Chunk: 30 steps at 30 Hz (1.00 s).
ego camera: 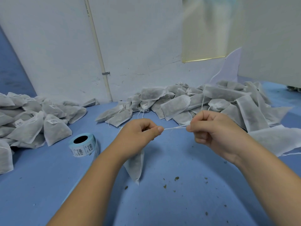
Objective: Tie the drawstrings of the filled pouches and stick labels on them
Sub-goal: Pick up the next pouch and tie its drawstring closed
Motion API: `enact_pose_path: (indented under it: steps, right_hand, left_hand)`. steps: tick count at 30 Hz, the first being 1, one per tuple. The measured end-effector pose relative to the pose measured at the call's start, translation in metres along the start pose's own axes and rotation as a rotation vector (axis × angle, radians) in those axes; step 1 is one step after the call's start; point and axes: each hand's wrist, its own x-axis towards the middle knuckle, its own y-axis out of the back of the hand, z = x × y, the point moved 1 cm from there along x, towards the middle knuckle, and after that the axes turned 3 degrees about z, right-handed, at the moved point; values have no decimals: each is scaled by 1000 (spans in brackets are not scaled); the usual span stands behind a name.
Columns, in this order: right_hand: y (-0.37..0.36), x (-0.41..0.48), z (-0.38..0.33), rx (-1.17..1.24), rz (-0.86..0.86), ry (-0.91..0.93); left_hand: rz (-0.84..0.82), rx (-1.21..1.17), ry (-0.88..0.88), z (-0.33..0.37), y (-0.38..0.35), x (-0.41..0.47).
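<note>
Head view: two bare forearms rise from the bottom edge, cut off before the elbows. Right of the label roll [83, 145], the left hand [140, 131] curls its fingers and pinches one end of a white drawstring [175, 128]. Farther right, the right hand [211, 129] pinches the other end, and the string is taut between them. The pouch [135, 167] hangs under the left wrist, its neck hidden. I cannot tell whether its tip touches the blue table [179, 209]. Left of the roll lie labelled pouches [32, 121], cut by the frame. Behind and right of the roll is a heap of unlabelled pouches [195, 101].
</note>
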Motion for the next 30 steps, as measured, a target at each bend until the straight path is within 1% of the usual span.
enact_pose_path:
  steps: [5, 10, 12, 15, 18, 21, 24, 26, 28, 30]
  right_hand:
    - [8, 5, 1, 71, 148, 45]
    - [15, 6, 2, 69, 299, 79]
    - [15, 6, 2, 69, 335, 93]
    - [14, 5, 0, 73, 374, 125]
    - [10, 1, -3, 50, 396, 199]
    - [-2, -4, -5, -108, 395, 321]
    - [-19, -13, -2, -289, 298, 464]
    - [-30, -18, 3, -466, 213, 575]
    - [-38, -23, 7, -695, 157, 698]
    - [-44, -25, 11, -844, 112, 772]
  left_hand:
    - [-263, 20, 110, 2, 11, -5]
    - [-450, 35, 218, -2, 11, -8]
    - [-488, 53, 247, -1, 10, -9]
    - [-482, 88, 286, 0, 5, -8]
    - [-439, 149, 311, 0, -4, -7]
    - [-279, 194, 286, -3, -14, -3]
    - [-114, 46, 294, -2, -20, 1]
    - [-9, -59, 292, 3, -22, 1]
    - [60, -120, 269, 7, -23, 2]
    - [103, -135, 254, 9, -23, 2]
